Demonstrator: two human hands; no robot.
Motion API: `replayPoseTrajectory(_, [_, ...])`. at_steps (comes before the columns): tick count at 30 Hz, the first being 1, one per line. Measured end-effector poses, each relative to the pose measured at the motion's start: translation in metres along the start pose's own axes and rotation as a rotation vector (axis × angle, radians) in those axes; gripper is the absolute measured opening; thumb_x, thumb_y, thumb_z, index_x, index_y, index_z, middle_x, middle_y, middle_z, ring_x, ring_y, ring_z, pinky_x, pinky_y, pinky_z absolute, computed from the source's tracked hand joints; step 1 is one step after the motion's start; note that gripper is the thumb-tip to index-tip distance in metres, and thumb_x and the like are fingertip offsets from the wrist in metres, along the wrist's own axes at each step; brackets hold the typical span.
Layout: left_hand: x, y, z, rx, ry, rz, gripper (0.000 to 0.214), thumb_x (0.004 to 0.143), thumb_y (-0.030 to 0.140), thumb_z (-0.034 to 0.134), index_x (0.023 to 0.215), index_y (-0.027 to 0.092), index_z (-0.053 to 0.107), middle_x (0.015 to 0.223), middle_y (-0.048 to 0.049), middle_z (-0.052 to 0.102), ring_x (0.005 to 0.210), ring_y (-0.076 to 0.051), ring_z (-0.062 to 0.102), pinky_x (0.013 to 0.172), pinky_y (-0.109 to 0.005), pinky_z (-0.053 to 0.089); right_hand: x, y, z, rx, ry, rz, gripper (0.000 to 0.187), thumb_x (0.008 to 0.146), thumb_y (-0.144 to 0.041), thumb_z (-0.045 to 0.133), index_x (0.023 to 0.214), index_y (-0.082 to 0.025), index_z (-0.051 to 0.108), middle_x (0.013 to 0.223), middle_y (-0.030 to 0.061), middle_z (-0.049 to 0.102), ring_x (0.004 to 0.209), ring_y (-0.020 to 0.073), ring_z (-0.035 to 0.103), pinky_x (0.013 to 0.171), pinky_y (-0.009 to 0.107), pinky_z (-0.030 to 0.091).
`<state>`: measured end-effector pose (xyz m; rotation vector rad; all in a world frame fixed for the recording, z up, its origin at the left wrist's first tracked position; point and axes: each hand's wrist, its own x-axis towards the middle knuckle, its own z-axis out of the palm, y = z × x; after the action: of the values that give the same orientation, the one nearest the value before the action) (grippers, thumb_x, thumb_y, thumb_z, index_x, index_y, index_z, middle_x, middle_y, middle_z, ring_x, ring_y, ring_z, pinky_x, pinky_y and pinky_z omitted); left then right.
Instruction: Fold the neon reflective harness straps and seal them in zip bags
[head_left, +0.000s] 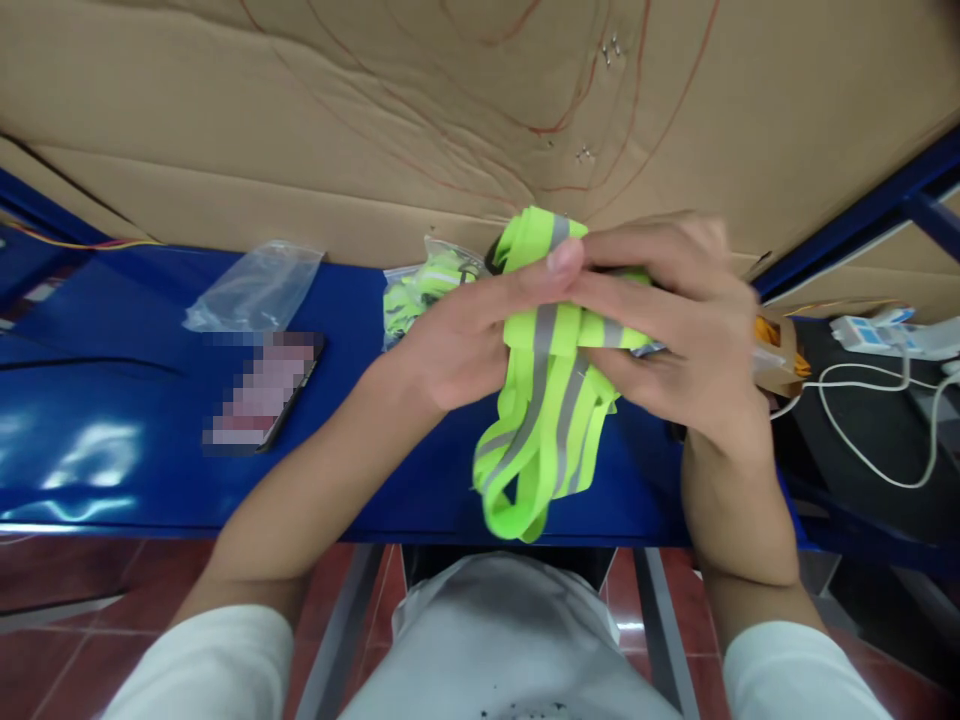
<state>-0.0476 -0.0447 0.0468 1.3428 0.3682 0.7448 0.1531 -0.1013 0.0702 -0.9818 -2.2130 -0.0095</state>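
A bundle of neon yellow-green reflective strap [555,410] with grey stripes hangs in folds between my hands, above the blue table. My left hand [469,335] grips its upper left side, the thumb lying across the band. From the right, my right hand [675,310] pinches a part of the same strap that wraps across the bundle's middle; its fingers are closed and slightly blurred. Loops of the strap dangle below both hands. Behind my left wrist lies a clear plastic bag [409,300] with more yellow-green strap in it, partly hidden.
A clear plastic bag [259,285] and a phone [274,390] with a blurred-out screen lie on the blue table [97,400] at left. Cardboard [375,120] stands along the back. At right are a white power strip [877,332] and white cables [832,430].
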Motion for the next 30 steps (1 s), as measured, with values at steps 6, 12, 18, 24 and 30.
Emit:
replayPoseTrajectory(6, [0.003, -0.004, -0.011, -0.128, 0.031, -0.054, 0.057, 0.072, 0.034, 0.093, 0.123, 0.028, 0.068, 0.132, -0.0034, 0.074, 0.132, -0.033, 0.067, 0.098, -0.041, 0.064, 0.010, 0.017, -0.001, 0.627, 0.059, 0.135, 0.022, 0.094, -0.040, 0.070, 0.115, -0.045, 0.077, 0.140, -0.0056, 0.067, 0.140, 0.0288, 0.057, 0.126, 0.049, 0.041])
replayPoseTrajectory(12, [0.005, -0.018, -0.010, -0.021, 0.085, 0.001, 0.097, 0.064, 0.013, 0.091, 0.150, 0.036, 0.053, 0.146, -0.0043, 0.065, 0.138, -0.030, 0.060, 0.103, -0.040, 0.061, 0.009, 0.036, 0.002, 0.614, -0.073, 0.345, 0.054, 0.081, -0.045, 0.087, 0.132, -0.037, 0.071, 0.140, -0.0014, 0.069, 0.134, 0.0268, 0.061, 0.122, 0.044, 0.045])
replayPoseTrajectory(18, [0.010, -0.031, -0.009, -0.032, 0.102, -0.079, 0.131, 0.061, 0.012, 0.094, 0.168, 0.035, 0.021, 0.144, -0.0085, 0.063, 0.127, -0.032, 0.065, 0.097, -0.045, 0.064, 0.009, 0.045, 0.015, 0.536, -0.154, 0.415, 0.060, 0.072, -0.048, 0.092, 0.126, -0.029, 0.074, 0.122, 0.0001, 0.076, 0.115, 0.0297, 0.070, 0.103, 0.046, 0.058])
replayPoseTrajectory(24, [0.010, -0.033, -0.015, 0.055, 0.159, -0.071, 0.128, 0.060, 0.017, 0.096, 0.166, 0.038, 0.026, 0.143, -0.0085, 0.064, 0.129, -0.034, 0.064, 0.100, -0.046, 0.062, 0.011, 0.038, 0.021, 0.403, -0.183, 0.367, 0.063, 0.081, -0.050, 0.084, 0.135, -0.022, 0.069, 0.123, 0.0034, 0.075, 0.116, 0.0317, 0.069, 0.103, 0.049, 0.057])
replayPoseTrajectory(30, [0.009, -0.030, -0.007, 0.148, 0.133, 0.005, 0.103, 0.061, 0.019, 0.096, 0.153, 0.035, 0.052, 0.151, -0.0054, 0.059, 0.153, -0.035, 0.042, 0.115, -0.044, 0.052, 0.011, 0.042, 0.009, 0.529, -0.240, 0.304, 0.057, 0.080, -0.053, 0.084, 0.130, -0.027, 0.072, 0.124, -0.0010, 0.074, 0.118, 0.0275, 0.068, 0.102, 0.042, 0.058])
